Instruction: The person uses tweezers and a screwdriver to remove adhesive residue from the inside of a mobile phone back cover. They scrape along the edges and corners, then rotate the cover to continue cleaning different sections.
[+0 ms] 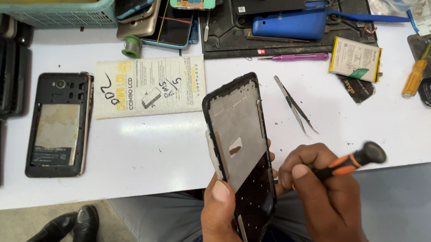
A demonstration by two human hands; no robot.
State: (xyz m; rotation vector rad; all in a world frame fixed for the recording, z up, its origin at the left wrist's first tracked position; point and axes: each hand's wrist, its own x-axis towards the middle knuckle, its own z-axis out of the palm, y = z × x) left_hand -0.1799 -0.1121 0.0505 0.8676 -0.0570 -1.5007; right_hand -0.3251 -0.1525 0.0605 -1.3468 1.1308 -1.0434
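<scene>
Black phone frame [241,152]: held tilted over the white surface's [150,147] near edge
Left hand [223,214]: closed around the frame's lower end
Right hand [324,195]: gripping an orange-and-black screwdriver [353,160] against the frame's side
Tweezers [295,106]: on the surface, just beyond

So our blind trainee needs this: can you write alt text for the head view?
A left hand holds an opened phone frame upright over a white table while the right hand works a black-and-orange screwdriver at its edge. Tweezers, a battery and another opened phone lie nearby.
</scene>
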